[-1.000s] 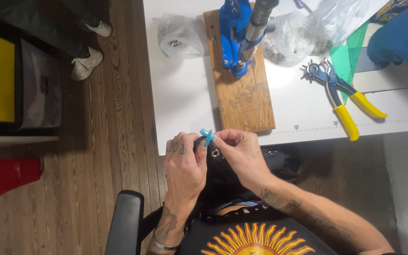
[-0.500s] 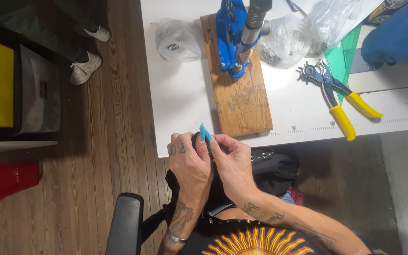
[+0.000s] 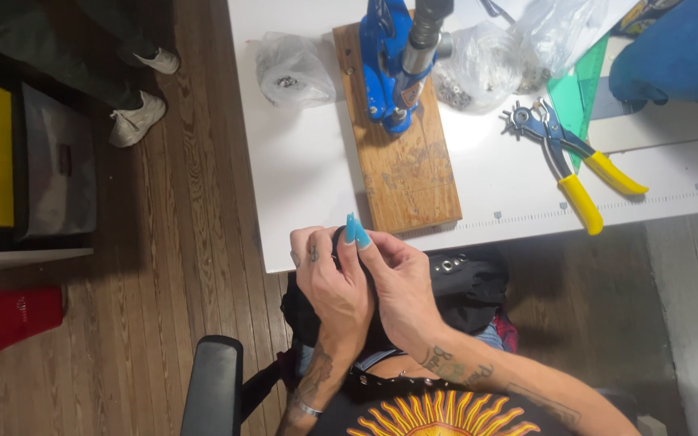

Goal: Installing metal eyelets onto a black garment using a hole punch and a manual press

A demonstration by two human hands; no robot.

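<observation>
Black fabric with metal eyelets, pinched in grip of left hand and right hand, by white table

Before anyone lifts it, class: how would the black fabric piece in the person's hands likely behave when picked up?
The black fabric piece would probably flop, since it sags in folds over the lap. It likely feels light, though its metal eyelets add some weight. Both hands, left and right, bunch it easily, so it seems soft rather than stiff.

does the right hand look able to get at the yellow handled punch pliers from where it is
Probably yes: the right hand is busy pinching the black fabric, but bare white table lies between it and the pliers, nothing blocking.
</observation>
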